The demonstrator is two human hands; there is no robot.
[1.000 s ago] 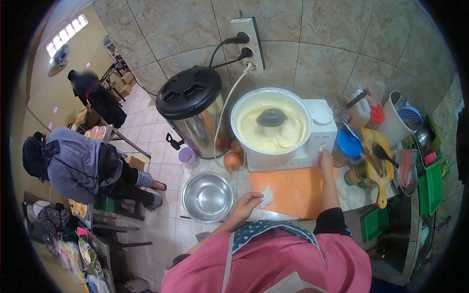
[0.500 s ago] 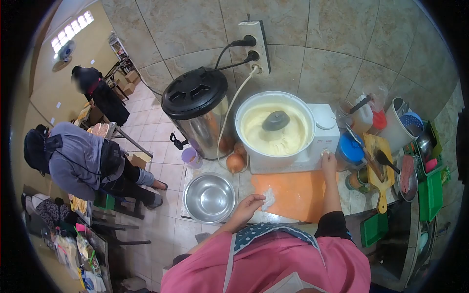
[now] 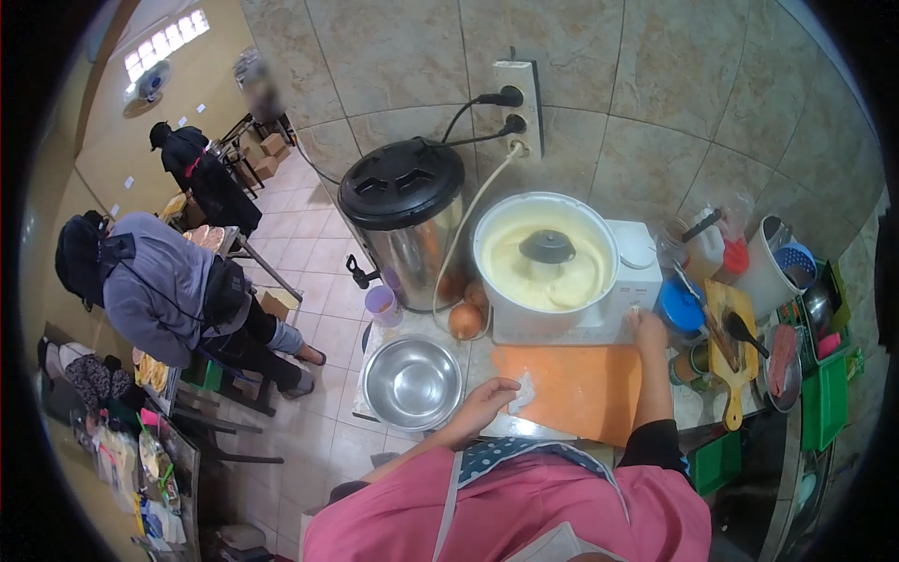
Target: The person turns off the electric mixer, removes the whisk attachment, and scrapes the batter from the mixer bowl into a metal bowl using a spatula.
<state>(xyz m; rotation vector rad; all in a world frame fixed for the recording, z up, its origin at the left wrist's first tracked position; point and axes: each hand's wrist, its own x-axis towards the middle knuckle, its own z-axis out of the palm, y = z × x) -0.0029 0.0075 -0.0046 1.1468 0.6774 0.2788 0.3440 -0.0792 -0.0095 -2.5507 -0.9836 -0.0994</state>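
My left hand [image 3: 489,401] pinches a crumpled white piece of thin paper or plastic [image 3: 523,393] over the orange cutting mat [image 3: 576,386]. At the front right corner of the white stand mixer [image 3: 599,323], the fingers of my right hand [image 3: 647,333] are closed around its control knob, which they mostly hide. Pale yellow creamy batter [image 3: 506,253] fills the mixer's white bowl [image 3: 481,273], with a grey hub [image 3: 548,246] standing in the middle.
Left of the mixer are onions [image 3: 465,321], a steel bowl [image 3: 412,382], a purple cup [image 3: 382,304] and a large steel urn [image 3: 412,253]. A wooden board [image 3: 729,347] and blue-lidded jar [image 3: 682,305] stand right. A co-worker [image 3: 159,281] bends over a table at left.
The view has shifted, so the counter sits further right and lower. Batter in the bowl looks smoother and its swirl has changed. Both hands keep their grips.
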